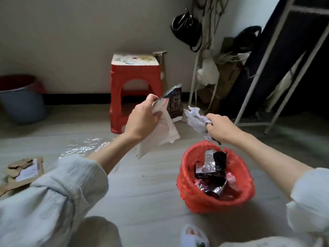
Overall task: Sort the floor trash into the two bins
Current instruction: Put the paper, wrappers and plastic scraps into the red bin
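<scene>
While the person crouches over the floor, both arms reach forward from rolled pale sleeves, and the red bin [243, 177] lined with a red bag sits below the right forearm. Above the far rim of that bin, the right hand [219, 128] is fisted knuckles-up around a crumpled white tissue [197, 121], which sticks out toward the left hand. Up and to the left of the bin, the left hand [142, 118] is raised with its wrist bent, fingers curled round a bunch of wrappers [170, 111]: a dark foil packet on top and pale paper hanging below. Inside the bin lie dark foil wrappers and pinkish scraps. Far left of the bin, against the wall, stands a blue bin [23, 106] with a red liner. Torn cardboard [23, 173] and a clear plastic sheet [83, 147] lie on the floor left of the red bin. Behind it stands a red stool [135, 82].
</scene>
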`<state>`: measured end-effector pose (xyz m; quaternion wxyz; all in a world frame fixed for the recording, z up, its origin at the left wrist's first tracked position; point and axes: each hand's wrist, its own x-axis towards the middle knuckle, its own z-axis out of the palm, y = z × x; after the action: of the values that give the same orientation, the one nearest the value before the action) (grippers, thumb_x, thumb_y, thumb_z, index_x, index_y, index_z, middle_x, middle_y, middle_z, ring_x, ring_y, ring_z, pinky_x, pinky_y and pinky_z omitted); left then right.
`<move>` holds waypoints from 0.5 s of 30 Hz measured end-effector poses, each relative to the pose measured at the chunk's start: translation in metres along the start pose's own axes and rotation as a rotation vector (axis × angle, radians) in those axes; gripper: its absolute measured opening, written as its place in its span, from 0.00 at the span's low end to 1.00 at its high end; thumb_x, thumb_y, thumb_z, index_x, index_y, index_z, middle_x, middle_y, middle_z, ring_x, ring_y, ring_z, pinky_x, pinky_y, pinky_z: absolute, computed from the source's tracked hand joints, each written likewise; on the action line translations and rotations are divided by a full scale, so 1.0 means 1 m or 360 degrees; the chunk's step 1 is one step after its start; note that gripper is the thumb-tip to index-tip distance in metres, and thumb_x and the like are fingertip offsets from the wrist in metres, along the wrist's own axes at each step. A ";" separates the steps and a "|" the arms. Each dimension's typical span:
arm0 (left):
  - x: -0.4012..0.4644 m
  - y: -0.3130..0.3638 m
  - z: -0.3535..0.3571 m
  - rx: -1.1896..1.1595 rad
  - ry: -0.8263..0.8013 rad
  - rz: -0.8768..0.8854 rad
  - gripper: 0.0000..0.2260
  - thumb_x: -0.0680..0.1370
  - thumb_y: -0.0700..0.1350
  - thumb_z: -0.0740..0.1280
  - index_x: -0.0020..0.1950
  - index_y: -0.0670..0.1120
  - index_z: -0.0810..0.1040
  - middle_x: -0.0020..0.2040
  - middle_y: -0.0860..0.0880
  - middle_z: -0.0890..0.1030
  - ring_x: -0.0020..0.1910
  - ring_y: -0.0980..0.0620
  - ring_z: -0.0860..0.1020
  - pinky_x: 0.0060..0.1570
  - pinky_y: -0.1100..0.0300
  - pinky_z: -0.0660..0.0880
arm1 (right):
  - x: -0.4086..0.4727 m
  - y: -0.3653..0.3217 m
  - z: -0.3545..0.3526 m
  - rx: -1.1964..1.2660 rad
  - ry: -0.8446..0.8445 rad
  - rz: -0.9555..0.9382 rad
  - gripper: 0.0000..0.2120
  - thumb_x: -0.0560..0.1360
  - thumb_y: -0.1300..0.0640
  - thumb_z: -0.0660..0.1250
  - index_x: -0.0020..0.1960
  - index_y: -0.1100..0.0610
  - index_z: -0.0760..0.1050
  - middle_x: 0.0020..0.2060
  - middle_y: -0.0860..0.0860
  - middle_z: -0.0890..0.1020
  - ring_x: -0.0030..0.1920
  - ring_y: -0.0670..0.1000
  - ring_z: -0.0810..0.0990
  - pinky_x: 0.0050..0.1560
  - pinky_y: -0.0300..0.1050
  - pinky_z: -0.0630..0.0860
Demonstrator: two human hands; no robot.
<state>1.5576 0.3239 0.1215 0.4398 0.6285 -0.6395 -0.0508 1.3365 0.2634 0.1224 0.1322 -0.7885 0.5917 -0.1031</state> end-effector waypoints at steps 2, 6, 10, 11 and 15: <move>-0.002 0.029 0.028 -0.0063 -0.0051 0.0016 0.13 0.73 0.40 0.67 0.57 0.42 0.72 0.47 0.40 0.81 0.46 0.39 0.78 0.44 0.48 0.75 | -0.013 0.031 -0.008 0.0047 0.0027 0.0103 0.07 0.75 0.65 0.54 0.40 0.57 0.66 0.50 0.65 0.77 0.53 0.64 0.74 0.41 0.46 0.63; -0.017 0.048 0.100 -0.0240 -0.0029 -0.0286 0.09 0.73 0.41 0.67 0.51 0.42 0.72 0.41 0.43 0.79 0.40 0.42 0.76 0.37 0.55 0.70 | -0.022 0.095 0.011 0.0142 -0.0002 0.0309 0.08 0.73 0.65 0.55 0.37 0.56 0.65 0.48 0.62 0.78 0.52 0.62 0.75 0.41 0.47 0.65; -0.029 0.047 0.180 -0.0463 -0.0022 -0.0858 0.05 0.74 0.40 0.65 0.46 0.42 0.69 0.37 0.49 0.73 0.39 0.48 0.71 0.35 0.61 0.62 | -0.015 0.148 0.039 0.0173 -0.0115 0.0517 0.14 0.73 0.63 0.55 0.57 0.59 0.71 0.57 0.62 0.77 0.57 0.61 0.75 0.51 0.48 0.71; -0.031 0.045 0.197 -0.0492 -0.0023 -0.0947 0.05 0.74 0.40 0.65 0.45 0.42 0.69 0.35 0.50 0.72 0.39 0.48 0.71 0.36 0.60 0.62 | -0.013 0.156 0.045 0.0171 -0.0124 0.0537 0.17 0.74 0.63 0.55 0.62 0.58 0.68 0.59 0.62 0.76 0.59 0.61 0.75 0.54 0.49 0.72; -0.035 0.035 0.247 -0.0619 0.0012 -0.1083 0.07 0.73 0.40 0.65 0.43 0.42 0.67 0.35 0.51 0.70 0.38 0.48 0.69 0.36 0.57 0.66 | -0.004 0.177 0.068 0.0192 -0.0025 0.0562 0.17 0.76 0.61 0.56 0.65 0.60 0.64 0.63 0.62 0.74 0.63 0.62 0.71 0.56 0.51 0.70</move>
<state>1.3706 0.2399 -0.0246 0.5110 0.7098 -0.3713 -0.3117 1.1966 0.2259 -0.0005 0.1999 -0.6639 0.7125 -0.1075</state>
